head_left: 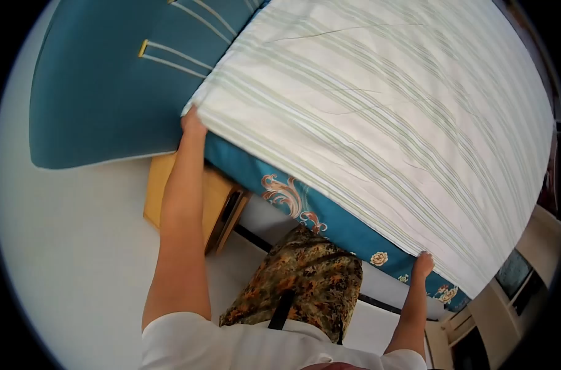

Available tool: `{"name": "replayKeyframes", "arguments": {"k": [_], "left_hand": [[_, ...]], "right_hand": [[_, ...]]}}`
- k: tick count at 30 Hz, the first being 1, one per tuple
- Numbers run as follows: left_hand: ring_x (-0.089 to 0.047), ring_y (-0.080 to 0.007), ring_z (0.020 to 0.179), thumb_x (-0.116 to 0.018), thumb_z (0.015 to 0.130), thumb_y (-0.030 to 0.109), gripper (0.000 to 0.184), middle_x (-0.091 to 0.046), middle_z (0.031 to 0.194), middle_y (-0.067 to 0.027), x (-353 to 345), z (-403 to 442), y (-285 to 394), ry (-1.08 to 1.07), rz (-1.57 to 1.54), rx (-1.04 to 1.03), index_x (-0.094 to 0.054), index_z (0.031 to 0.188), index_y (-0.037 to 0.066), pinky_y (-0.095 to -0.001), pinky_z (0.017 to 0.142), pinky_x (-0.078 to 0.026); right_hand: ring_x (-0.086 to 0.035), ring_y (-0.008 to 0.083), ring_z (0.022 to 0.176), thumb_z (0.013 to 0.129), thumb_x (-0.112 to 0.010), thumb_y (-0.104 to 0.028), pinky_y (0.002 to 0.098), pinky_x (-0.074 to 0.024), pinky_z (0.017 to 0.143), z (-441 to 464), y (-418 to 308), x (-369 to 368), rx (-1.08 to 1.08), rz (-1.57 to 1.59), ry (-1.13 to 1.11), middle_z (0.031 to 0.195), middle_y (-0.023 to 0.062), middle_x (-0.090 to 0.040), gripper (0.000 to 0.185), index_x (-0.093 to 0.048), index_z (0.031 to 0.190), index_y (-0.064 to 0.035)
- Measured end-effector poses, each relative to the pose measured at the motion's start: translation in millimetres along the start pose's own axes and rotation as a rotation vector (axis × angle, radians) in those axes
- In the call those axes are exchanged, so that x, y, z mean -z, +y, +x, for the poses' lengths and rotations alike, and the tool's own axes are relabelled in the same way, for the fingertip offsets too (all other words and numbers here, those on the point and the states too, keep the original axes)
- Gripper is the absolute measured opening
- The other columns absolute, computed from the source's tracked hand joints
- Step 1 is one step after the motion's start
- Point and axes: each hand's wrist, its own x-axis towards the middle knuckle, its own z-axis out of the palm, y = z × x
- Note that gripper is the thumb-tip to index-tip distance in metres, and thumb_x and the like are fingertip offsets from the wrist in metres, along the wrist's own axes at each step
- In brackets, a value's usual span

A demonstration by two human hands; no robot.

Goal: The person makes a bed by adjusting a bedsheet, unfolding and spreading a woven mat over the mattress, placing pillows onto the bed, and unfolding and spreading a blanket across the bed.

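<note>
A white bed sheet [354, 117] with pale green and grey stripes covers the top of a mattress, with a few creases in it. My left hand [193, 121] is closed on the sheet's corner beside the headboard. Further along the same edge, toward the foot of the bed, my right hand [422, 265] grips the sheet's border. Below that border shows the teal side of the mattress [243, 166], printed with scrolls and flowers. My fingertips are partly hidden by the cloth and the backs of my hands.
The teal padded headboard [108, 92] with pale strips rises at the left. A wooden nightstand [160, 185] stands under my left arm, against the bed. Light wooden furniture [508, 308] is at the lower right. Pale floor [373, 333] shows beside my patterned clothing.
</note>
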Motion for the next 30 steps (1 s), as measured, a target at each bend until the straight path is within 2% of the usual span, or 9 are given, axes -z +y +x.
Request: {"name": "replayKeyframes", "arguments": {"k": [2, 3, 5, 14, 17, 20, 23, 26, 30], "left_hand": [[-0.058, -0.0303, 0.096, -0.057, 0.085, 0.013, 0.035, -0.056, 0.111, -0.0154, -14, -1, -13, -0.073, 0.004, -0.023, -0.049, 0.116, -0.002, -0.0416, 0.081, -0.05], [-0.059, -0.0299, 0.093, -0.056, 0.086, 0.013, 0.032, -0.057, 0.109, -0.0163, -1, -7, 25, -0.089, 0.056, -0.149, -0.05, 0.113, -0.004, -0.0398, 0.08, -0.051], [-0.058, -0.0295, 0.096, -0.051, 0.089, 0.016, 0.033, -0.056, 0.111, -0.016, 8, -20, 13, -0.096, 0.106, -0.162, -0.049, 0.117, -0.002, -0.0389, 0.082, -0.05], [-0.056, -0.0257, 0.096, -0.045, 0.092, 0.017, 0.032, -0.055, 0.114, -0.0147, 25, -46, -11, 0.071, 0.16, -0.409, -0.049, 0.117, -0.003, -0.0329, 0.082, -0.046], [-0.057, -0.0273, 0.094, -0.044, 0.092, 0.016, 0.032, -0.056, 0.112, -0.0158, 18, -63, -2, 0.215, 0.473, -0.498, -0.05, 0.117, -0.004, -0.0326, 0.081, -0.046], [-0.058, -0.0288, 0.091, -0.042, 0.093, 0.017, 0.033, -0.058, 0.109, -0.0167, 42, -26, -19, 0.165, 0.512, -0.401, -0.05, 0.116, -0.004, -0.0347, 0.076, -0.048], [-0.058, -0.0292, 0.09, -0.041, 0.093, 0.02, 0.034, -0.059, 0.106, -0.0164, 61, 2, -34, 0.091, 0.302, -0.127, -0.051, 0.115, -0.005, -0.037, 0.07, -0.049], [-0.058, -0.0288, 0.09, -0.042, 0.093, 0.023, 0.037, -0.059, 0.106, -0.0167, 62, 3, -17, 0.175, 0.461, 0.226, -0.051, 0.114, -0.005, -0.0376, 0.069, -0.05], [-0.058, -0.0277, 0.089, -0.043, 0.092, 0.024, 0.038, -0.059, 0.102, -0.0168, 73, 36, -20, 0.166, 0.479, 0.066, -0.052, 0.109, -0.009, -0.0359, 0.07, -0.051]], "right_hand": [[-0.062, 0.0247, 0.078, 0.081, -0.048, -0.018, 0.04, -0.0455, 0.063, -4, 9, -6, 0.119, -0.11, -0.011, 0.082, 0.0049, -0.066, 0.019, -0.066, 0.08, -0.0128], [-0.063, 0.0239, 0.078, 0.081, -0.048, -0.018, 0.0393, -0.0452, 0.062, 6, -28, -19, 0.208, -0.059, -0.039, 0.081, 0.0044, -0.066, 0.019, -0.066, 0.078, -0.0136], [-0.063, 0.0223, 0.077, 0.081, -0.049, -0.019, 0.0378, -0.0445, 0.061, -4, -5, -20, 0.239, -0.094, -0.093, 0.079, 0.0035, -0.066, 0.02, -0.067, 0.074, -0.0152], [-0.065, 0.0202, 0.076, 0.077, -0.053, -0.018, 0.0357, -0.0459, 0.057, -18, 44, -1, 0.469, -0.174, -0.168, 0.08, 0.0036, -0.067, 0.016, -0.069, 0.078, -0.0163], [-0.065, 0.022, 0.076, 0.077, -0.053, -0.018, 0.0363, -0.0479, 0.059, -19, 50, -3, 0.551, -0.147, -0.173, 0.08, 0.0057, -0.067, 0.017, -0.069, 0.077, -0.0146], [-0.065, 0.0239, 0.076, 0.076, -0.053, -0.018, 0.0372, -0.0499, 0.064, -21, 52, 4, 0.589, -0.152, -0.259, 0.081, 0.0071, -0.067, 0.016, -0.068, 0.077, -0.0125], [-0.064, 0.0247, 0.075, 0.074, -0.056, -0.017, 0.0379, -0.0505, 0.061, -21, 50, -4, 0.589, -0.108, -0.276, 0.081, 0.0075, -0.066, 0.014, -0.066, 0.083, -0.0118], [-0.065, 0.0243, 0.075, 0.076, -0.054, -0.017, 0.0377, -0.0505, 0.061, -15, 39, -19, 0.574, -0.036, -0.259, 0.08, 0.0075, -0.066, 0.014, -0.064, 0.084, -0.0113], [-0.065, 0.0238, 0.074, 0.075, -0.054, -0.015, 0.0375, -0.0504, 0.061, -12, 24, -24, 0.584, 0.002, -0.175, 0.079, 0.007, -0.066, 0.013, -0.064, 0.083, -0.0124]]}}
